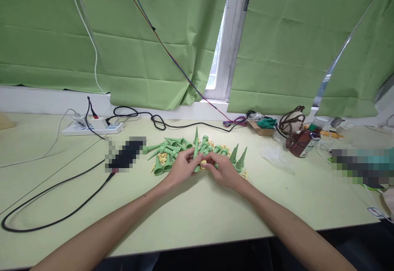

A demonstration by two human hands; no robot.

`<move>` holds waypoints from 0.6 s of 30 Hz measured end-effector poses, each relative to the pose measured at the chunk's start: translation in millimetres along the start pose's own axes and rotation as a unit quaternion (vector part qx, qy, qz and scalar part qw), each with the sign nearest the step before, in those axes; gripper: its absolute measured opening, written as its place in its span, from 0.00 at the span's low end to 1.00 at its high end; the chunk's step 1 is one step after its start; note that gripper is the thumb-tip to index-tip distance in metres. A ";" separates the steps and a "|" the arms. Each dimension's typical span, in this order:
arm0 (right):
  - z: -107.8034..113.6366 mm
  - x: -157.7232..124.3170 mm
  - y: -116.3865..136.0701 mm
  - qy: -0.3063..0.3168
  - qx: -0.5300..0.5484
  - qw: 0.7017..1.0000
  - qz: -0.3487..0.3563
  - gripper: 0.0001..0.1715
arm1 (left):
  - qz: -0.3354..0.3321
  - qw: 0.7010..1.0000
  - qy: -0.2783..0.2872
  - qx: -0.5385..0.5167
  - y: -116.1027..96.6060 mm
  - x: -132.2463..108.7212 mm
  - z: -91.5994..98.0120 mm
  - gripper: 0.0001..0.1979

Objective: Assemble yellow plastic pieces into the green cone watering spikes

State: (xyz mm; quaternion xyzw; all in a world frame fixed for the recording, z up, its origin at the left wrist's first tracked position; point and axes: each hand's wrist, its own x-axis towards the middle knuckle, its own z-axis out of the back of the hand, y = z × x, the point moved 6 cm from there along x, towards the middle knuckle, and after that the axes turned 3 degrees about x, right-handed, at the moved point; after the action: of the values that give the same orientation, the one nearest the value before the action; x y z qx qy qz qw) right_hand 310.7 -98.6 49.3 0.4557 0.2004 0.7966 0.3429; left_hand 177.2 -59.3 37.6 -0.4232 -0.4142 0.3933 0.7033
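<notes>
My left hand [184,165] is closed round a green plastic spike [196,150], which stands point up between thumb and fingers. Close beside it, my right hand [222,168] pinches a small yellow piece [203,162] near the spike's lower part; whether the two touch, I cannot tell. Around both hands lies a heap of green spikes [158,166], some upright and some on their sides. Small yellow pieces [163,159] are scattered among them. Two upright spikes [242,159] stand just right of my right hand. My fingers hide part of the heap.
A power strip [92,128] with plugs and a blurred dark device [127,155] on a cable [61,222] are to the left. Rightward lie a clear plastic bag [278,159], a brown bottle [303,142] and a cardboard box [261,128]. The table's front edge [191,248] runs below my forearms.
</notes>
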 end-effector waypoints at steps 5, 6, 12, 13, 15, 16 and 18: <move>-0.4 -0.6 -1.8 0.005 -0.018 1.000 -0.004 0.06 | 0.000 1.000 0.003 0.005 -3.3 -2.3 0.0 0.24; -0.5 -0.7 -2.2 0.007 -0.021 1.000 -0.006 0.07 | 0.000 1.000 0.004 0.006 -3.8 -2.5 -0.1 0.24; -0.4 -0.7 -2.3 0.015 -0.018 1.000 -0.010 0.08 | -0.002 1.000 0.010 0.019 -6.1 -3.5 -0.5 0.21; -0.4 -0.7 -2.2 0.015 -0.018 1.000 -0.011 0.08 | -0.004 1.000 0.011 0.021 -6.6 -3.5 -0.5 0.21; -0.5 -0.7 -2.2 0.016 -0.017 1.000 -0.014 0.08 | -0.012 0.999 0.012 0.032 -7.8 -3.3 -0.3 0.20; -0.5 -0.7 -2.2 0.016 -0.015 1.000 -0.016 0.08 | -0.018 0.999 0.010 0.040 -8.3 -3.1 -0.1 0.20; -0.7 -0.7 -2.4 0.017 -0.012 1.000 -0.021 0.09 | -0.027 0.998 0.007 0.057 -9.0 -2.5 0.4 0.19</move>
State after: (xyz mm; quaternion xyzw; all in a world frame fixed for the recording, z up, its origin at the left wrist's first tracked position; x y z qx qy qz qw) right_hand 311.2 -97.4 47.0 0.4337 0.2057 0.7994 0.3612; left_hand 177.8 -64.5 45.3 -0.3738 -0.3974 0.3942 0.7395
